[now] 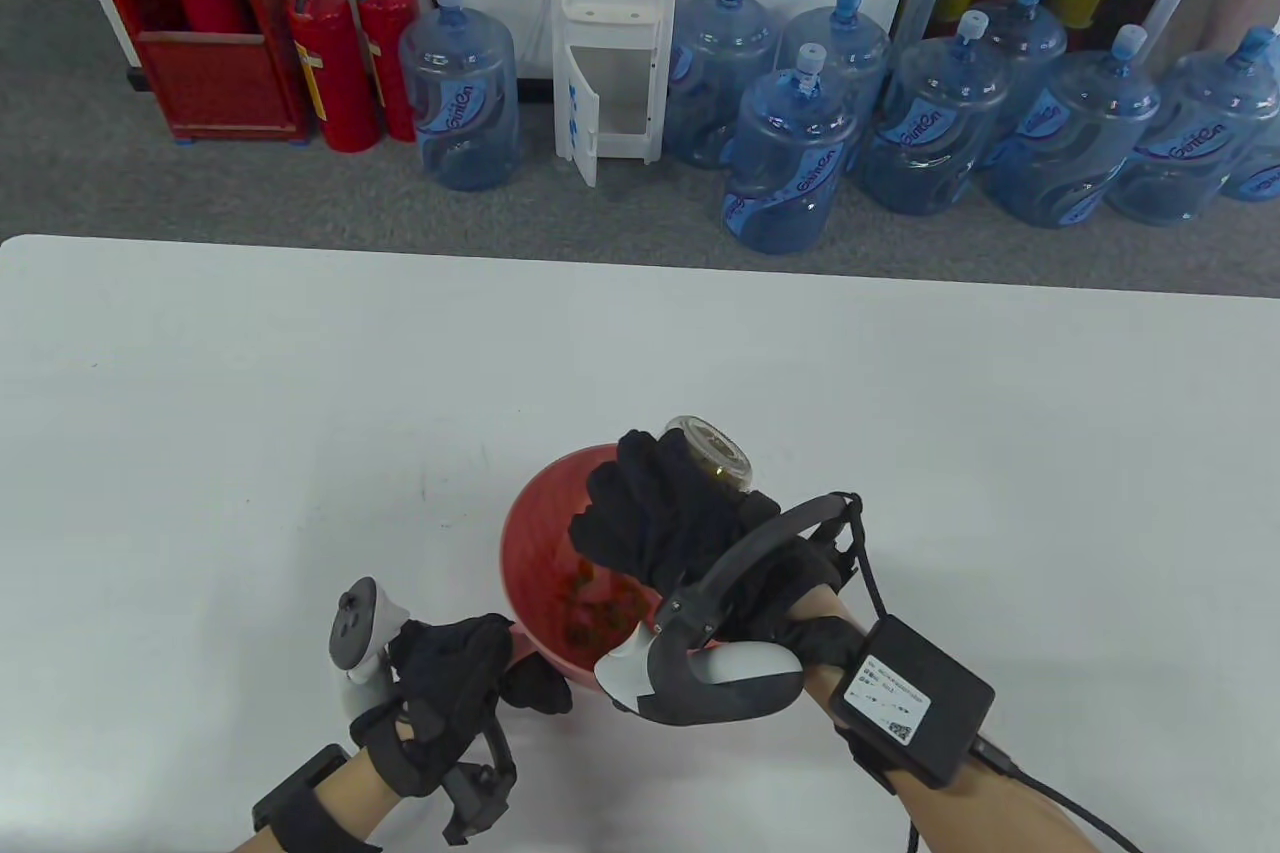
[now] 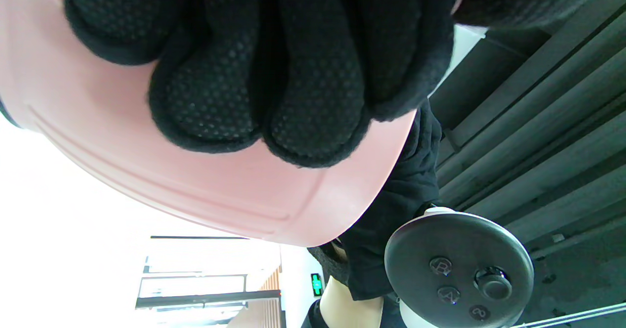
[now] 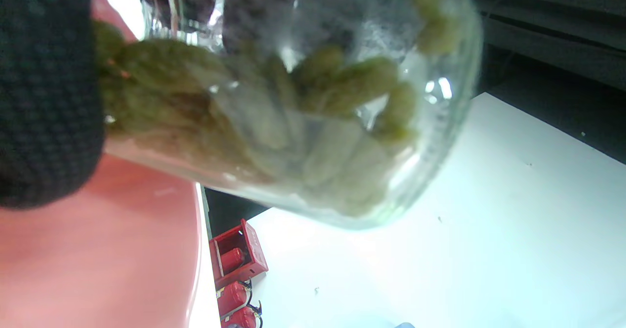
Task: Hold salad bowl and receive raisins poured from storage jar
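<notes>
A red salad bowl (image 1: 545, 513) sits tilted above the white table (image 1: 300, 413), with raisins (image 1: 600, 603) in its bottom. My left hand (image 1: 450, 673) grips the bowl's near rim; in the left wrist view its fingers (image 2: 274, 88) press on the bowl's pink underside (image 2: 146, 171). My right hand (image 1: 680, 523) grips a clear glass storage jar (image 1: 712, 453) tipped over the bowl, base up and away. In the right wrist view the jar (image 3: 318, 98) holds greenish raisins (image 3: 234, 118) above the bowl's inside (image 3: 98, 259).
Beyond the table's far edge stand several blue water jugs (image 1: 790, 163), a white water dispenser (image 1: 610, 33), red fire extinguishers (image 1: 345, 63) and a red cabinet (image 1: 185, 23). A black sensor box (image 1: 915, 693) with a cable sits on my right wrist.
</notes>
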Tool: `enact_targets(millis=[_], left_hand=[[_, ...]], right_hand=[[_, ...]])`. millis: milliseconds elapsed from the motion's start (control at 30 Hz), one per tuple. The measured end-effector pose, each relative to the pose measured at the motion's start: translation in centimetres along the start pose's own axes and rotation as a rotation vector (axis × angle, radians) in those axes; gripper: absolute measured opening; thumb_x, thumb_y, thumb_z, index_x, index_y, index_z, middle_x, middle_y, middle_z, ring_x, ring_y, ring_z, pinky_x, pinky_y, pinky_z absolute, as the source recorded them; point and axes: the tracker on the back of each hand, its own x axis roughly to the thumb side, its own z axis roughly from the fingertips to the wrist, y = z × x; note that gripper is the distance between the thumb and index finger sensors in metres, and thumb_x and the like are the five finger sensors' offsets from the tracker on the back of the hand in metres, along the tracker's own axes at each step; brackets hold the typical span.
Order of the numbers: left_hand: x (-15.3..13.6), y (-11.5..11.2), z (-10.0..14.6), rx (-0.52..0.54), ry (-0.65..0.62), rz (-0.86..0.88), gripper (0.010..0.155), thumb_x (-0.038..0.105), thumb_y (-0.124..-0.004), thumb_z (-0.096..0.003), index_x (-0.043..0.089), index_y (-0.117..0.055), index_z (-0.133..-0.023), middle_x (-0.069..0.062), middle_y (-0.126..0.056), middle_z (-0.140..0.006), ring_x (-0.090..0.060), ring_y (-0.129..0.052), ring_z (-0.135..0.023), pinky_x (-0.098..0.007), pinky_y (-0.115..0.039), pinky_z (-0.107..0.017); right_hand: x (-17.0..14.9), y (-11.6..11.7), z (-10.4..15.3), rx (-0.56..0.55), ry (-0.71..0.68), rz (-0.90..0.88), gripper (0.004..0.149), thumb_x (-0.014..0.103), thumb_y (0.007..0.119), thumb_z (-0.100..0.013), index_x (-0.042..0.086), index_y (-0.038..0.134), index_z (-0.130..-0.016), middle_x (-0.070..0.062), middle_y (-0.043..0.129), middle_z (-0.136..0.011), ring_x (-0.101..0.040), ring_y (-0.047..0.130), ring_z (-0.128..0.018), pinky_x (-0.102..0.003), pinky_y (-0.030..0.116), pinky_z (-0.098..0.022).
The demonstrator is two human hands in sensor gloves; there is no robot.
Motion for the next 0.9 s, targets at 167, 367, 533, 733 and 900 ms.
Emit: enact_targets(millis=[167,367,533,733,900], left_hand=[[0.0,0.0,0.0,0.003,0.000,0.001,0.040,0.051,-0.067,-0.0415,0.024,-0.096,-0.043,0.001,-0.105,-0.047,-0.032,-0.106,-0.042,-0.051,-0.080,-0.044],[0.0,0.1,0.0,0.004,-0.002,0.001,0.040,0.051,-0.067,-0.0415,0.024,-0.096,-0.043,0.001,-0.105,-0.047,-0.032,-0.106,-0.042,-0.051,-0.079,-0.044],[0.0,0.1,0.0,0.009,-0.004,0.000,0.040,0.051,-0.067,-0.0415,0.024,-0.096,-0.043,0.001,-0.105,-0.047,-0.032,-0.106,-0.042,-0.051,-0.079,-0.044],[0.0,0.1,0.1,0.011,-0.004,-0.001,0.040,0.051,-0.067,-0.0415,0.024,-0.096,-0.043,0.001,-0.105,-0.047,-0.032,-0.106,-0.042,-0.051,-0.079,-0.044],[0.0,0.2,0.1,0.012,-0.007,-0.003,0.040,0.051,-0.067,-0.0415,0.024,-0.096,-0.043,0.001,-0.105,-0.047,-0.032,-0.106,-0.042,-0.051,-0.079,-0.045]], right_hand=[[-0.3,-0.3,-0.1,-0.005,-0.012,0.026,0.103,0.063,0.106,-0.011,0.060,0.042,-0.091,0.020,0.055,-0.105,-0.013,0.064,-0.100,-0.045,0.053,-0.077],[-0.4,-0.2,0.0,0.004,0.016,-0.019,0.103,0.064,0.105,-0.011,0.059,0.042,-0.092,0.020,0.055,-0.105,-0.014,0.065,-0.099,-0.046,0.053,-0.076],[-1.0,0.1,0.4,0.016,0.083,-0.121,0.104,0.065,0.103,-0.011,0.057,0.042,-0.094,0.019,0.056,-0.106,-0.014,0.067,-0.099,-0.046,0.056,-0.075],[-1.2,0.4,0.9,0.016,0.149,-0.205,0.104,0.067,0.102,-0.011,0.055,0.042,-0.095,0.017,0.057,-0.106,-0.015,0.069,-0.098,-0.046,0.057,-0.075],[-1.8,0.8,1.4,0.020,0.213,-0.283,0.104,0.067,0.101,-0.011,0.053,0.042,-0.096,0.016,0.058,-0.106,-0.016,0.070,-0.098,-0.046,0.058,-0.075]])
